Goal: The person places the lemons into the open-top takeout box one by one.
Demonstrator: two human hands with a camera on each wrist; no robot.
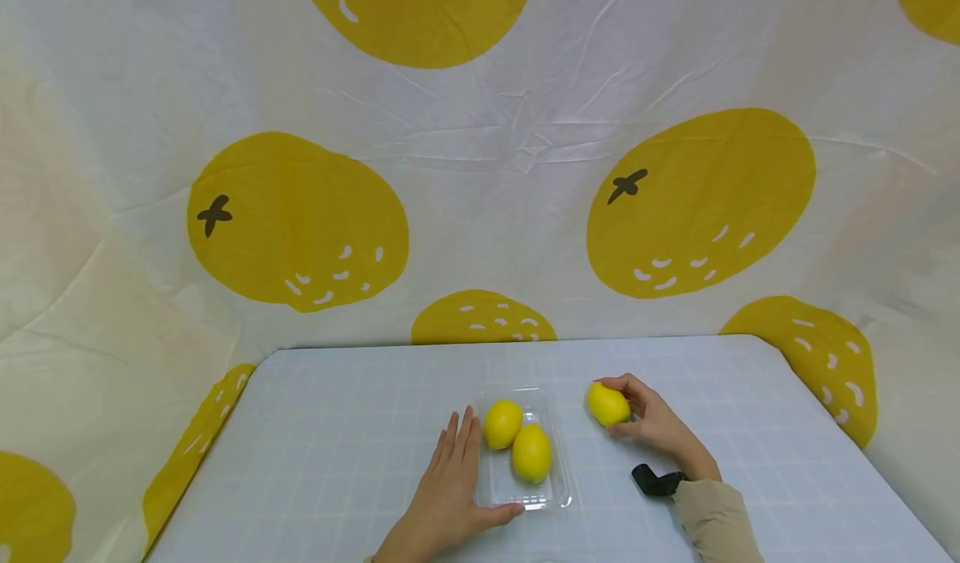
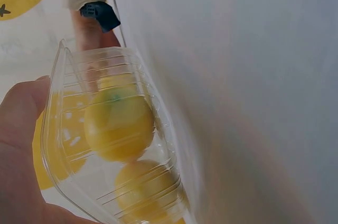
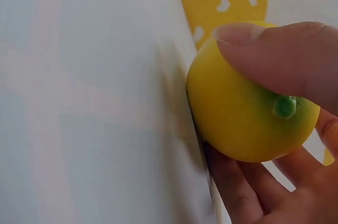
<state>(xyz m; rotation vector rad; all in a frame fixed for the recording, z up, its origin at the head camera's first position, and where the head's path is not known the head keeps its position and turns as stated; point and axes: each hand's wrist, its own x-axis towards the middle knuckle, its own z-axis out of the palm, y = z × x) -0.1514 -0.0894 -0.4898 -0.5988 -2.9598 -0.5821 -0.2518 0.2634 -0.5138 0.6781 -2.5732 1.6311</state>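
A clear plastic box [image 1: 559, 488] stands on the table with two yellow lemons in it, the far lemon [image 1: 503, 424] and the near lemon [image 1: 532, 454]. My left hand [image 1: 448, 488] lies along the box's left side, fingers straight and thumb stretched across its near edge. In the left wrist view the ribbed box wall [image 2: 66, 176] shows the lemons [image 2: 119, 129] through it. To the right of the box, my right hand [image 1: 656, 421] grips a third lemon [image 1: 607, 404] between thumb and fingers. The right wrist view shows that lemon's green stem end [image 3: 285, 106] beside the thumb.
A pale checked cloth covers the table [image 1: 337, 429]. Behind it hangs a white curtain [image 1: 495, 213] printed with large yellow fruit, which also runs along both sides. A black wrist camera [image 1: 656, 480] sits at the right cuff, low over the table.
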